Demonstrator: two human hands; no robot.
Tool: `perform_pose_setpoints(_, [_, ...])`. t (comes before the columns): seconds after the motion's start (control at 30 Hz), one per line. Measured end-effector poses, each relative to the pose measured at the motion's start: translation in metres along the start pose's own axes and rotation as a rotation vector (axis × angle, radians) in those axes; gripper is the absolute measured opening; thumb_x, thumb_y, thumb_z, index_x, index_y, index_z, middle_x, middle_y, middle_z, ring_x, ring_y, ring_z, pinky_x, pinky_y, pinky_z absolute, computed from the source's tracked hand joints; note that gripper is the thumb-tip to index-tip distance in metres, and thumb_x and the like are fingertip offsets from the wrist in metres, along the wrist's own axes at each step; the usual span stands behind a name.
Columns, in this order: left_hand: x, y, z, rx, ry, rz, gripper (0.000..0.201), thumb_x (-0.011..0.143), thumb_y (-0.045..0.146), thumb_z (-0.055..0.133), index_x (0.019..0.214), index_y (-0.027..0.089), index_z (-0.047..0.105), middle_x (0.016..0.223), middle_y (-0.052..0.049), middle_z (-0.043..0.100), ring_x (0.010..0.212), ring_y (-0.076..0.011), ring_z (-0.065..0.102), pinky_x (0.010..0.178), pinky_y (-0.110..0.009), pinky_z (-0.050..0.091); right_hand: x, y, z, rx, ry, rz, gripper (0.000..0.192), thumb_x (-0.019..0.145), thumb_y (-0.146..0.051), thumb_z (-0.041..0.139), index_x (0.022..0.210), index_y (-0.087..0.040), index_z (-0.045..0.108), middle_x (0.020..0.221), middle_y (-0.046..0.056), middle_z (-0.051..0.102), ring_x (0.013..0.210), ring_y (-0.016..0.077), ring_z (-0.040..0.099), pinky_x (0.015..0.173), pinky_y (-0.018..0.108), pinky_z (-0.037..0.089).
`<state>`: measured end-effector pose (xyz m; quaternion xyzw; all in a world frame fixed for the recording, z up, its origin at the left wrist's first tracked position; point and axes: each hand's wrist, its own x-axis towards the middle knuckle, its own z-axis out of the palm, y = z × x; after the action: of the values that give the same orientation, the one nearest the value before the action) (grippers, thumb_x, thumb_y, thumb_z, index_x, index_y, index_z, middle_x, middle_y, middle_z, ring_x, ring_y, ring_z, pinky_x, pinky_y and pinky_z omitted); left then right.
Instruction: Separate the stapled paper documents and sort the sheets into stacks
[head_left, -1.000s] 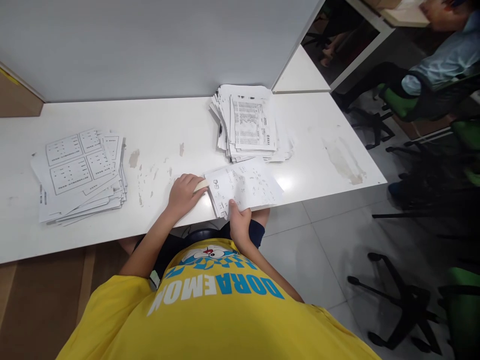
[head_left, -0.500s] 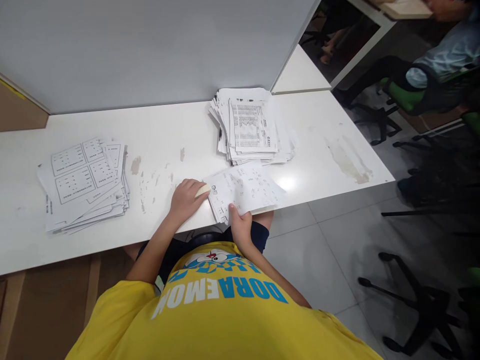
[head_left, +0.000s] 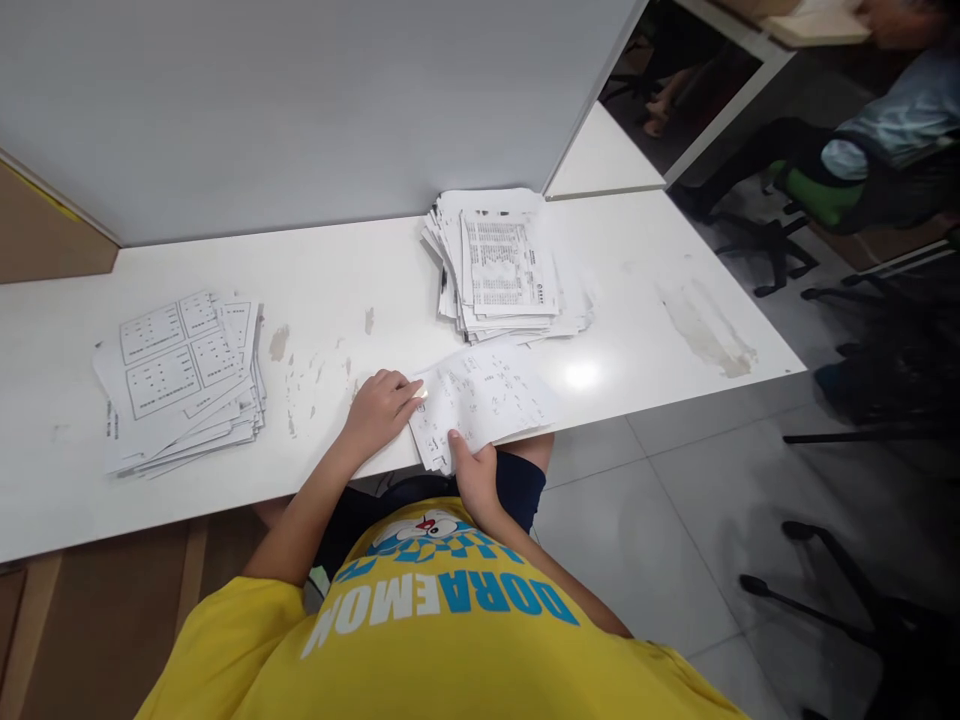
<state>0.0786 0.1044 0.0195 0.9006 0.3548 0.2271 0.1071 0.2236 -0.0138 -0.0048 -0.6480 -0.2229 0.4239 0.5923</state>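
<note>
The thin white paper sheet with small black print [head_left: 484,400] lies at the front edge of the white table [head_left: 337,290], and part of it hangs over that edge. The right hand [head_left: 471,472] pinches its near corner, thumb on top, fingers under and hidden. The left hand [head_left: 381,408] is curled with its fingertips at the sheet's left edge. It seems to press something small and pale there, but I cannot tell what it is.

The sheet is thin, so a hard pull could tear or crease it. If the right hand lets go, the hanging part might slide off onto the grey tiled floor [head_left: 637,540].

Just behind the sheet sits a messy pile of printed papers [head_left: 506,265], almost touching it. A bump could push those loose pages over. Another pile of papers with boxed tables [head_left: 184,375] lies well apart on the left.
</note>
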Motion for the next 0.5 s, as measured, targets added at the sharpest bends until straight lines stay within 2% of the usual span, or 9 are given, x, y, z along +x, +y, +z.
perform_pose_setpoints(0.3, [-0.002, -0.003, 0.004, 0.011, -0.059, 0.008, 0.031, 0.101, 0.032, 0.046, 0.115, 0.017, 0.068, 0.087, -0.009, 0.060, 0.083, -0.0227, 0.051, 0.070, -0.035, 0.048, -0.002, -0.001, 0.001, -0.057, -0.004, 0.002, 0.070, 0.076, -0.058, 0.068, 0.125, -0.007, 0.067, 0.124, 0.020, 0.070, 0.121, 0.0357, 0.064, 0.109, 0.052, 0.046])
perform_pose_setpoints(0.4, [-0.004, -0.005, 0.005, -0.015, -0.001, 0.018, 0.033, 0.101, 0.035, 0.046, 0.117, 0.017, 0.068, 0.087, -0.008, 0.062, 0.083, -0.0217, 0.053, 0.069, -0.034, 0.048, 0.000, -0.001, -0.003, -0.153, -0.027, -0.059, 0.067, 0.079, -0.058, 0.065, 0.122, -0.008, 0.069, 0.119, 0.020, 0.072, 0.122, 0.0375, 0.063, 0.109, 0.053, 0.046])
perform_pose_setpoints(0.5, [-0.006, -0.008, 0.006, -0.067, 0.080, 0.050, 0.033, 0.101, 0.037, 0.049, 0.119, 0.019, 0.069, 0.085, -0.007, 0.064, 0.082, -0.0203, 0.056, 0.069, -0.033, 0.048, 0.007, -0.007, -0.017, -0.293, -0.099, -0.199, 0.057, 0.082, -0.056, 0.063, 0.116, -0.011, 0.073, 0.112, 0.018, 0.075, 0.122, 0.0375, 0.063, 0.110, 0.052, 0.046])
